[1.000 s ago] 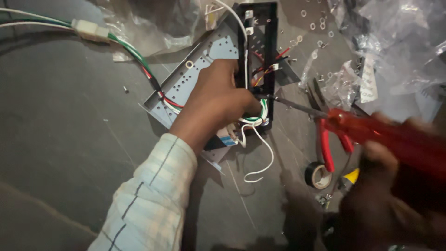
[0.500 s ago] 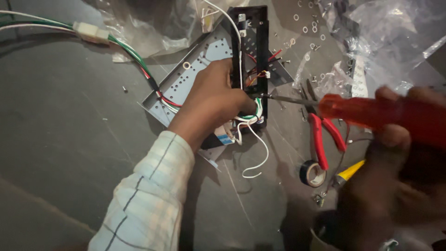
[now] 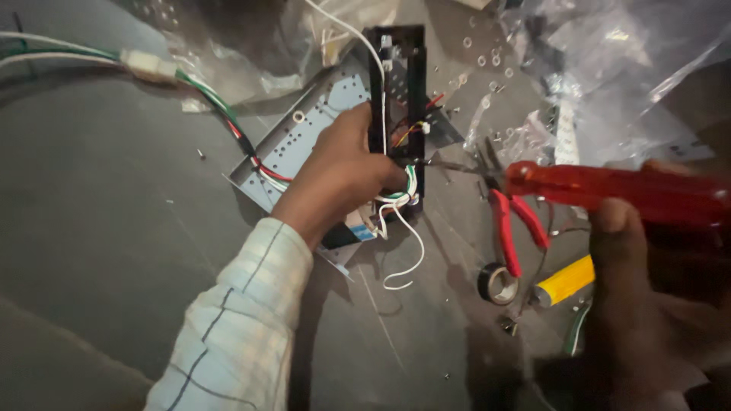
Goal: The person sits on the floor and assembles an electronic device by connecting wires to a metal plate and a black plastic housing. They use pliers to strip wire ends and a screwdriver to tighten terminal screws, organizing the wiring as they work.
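— Screwdriver (image 3: 609, 190) with the red see-through handle: where is it?

— Right of the black switch frame (image 3: 396, 114), lying nearly level. Its thin metal shaft reaches left, and the tip meets the frame's right edge, just beside the bundle of white and green wires (image 3: 400, 190).

— Start from the far left, then.

— Left of the frame, a white connector (image 3: 148, 66) joins a cable of green, red and white wires (image 3: 228, 122), which runs down to the pale blue perforated metal plate (image 3: 320, 122). That plate lies tilted on the grey floor (image 3: 99, 251), touching the frame's left side.

— And the left hand (image 3: 343, 171)?

— It comes up from a checked sleeve (image 3: 236, 327) and presses on the plate and the frame's lower left side, fingers curled round the frame's edge beside the wire bundle. A loose white wire (image 3: 407, 259) loops out below the frame.

— Right of the frame?

— Red-handled pliers (image 3: 514, 224) lie under the screwdriver's shaft, a roll of black tape (image 3: 499, 283) just below them, and a yellow cylinder (image 3: 565, 280) beside the tape. Crumpled clear plastic bags (image 3: 609, 68) sit above right.

— The right hand (image 3: 647, 304)?

— Closed round the screwdriver's handle, thumb up against its underside.
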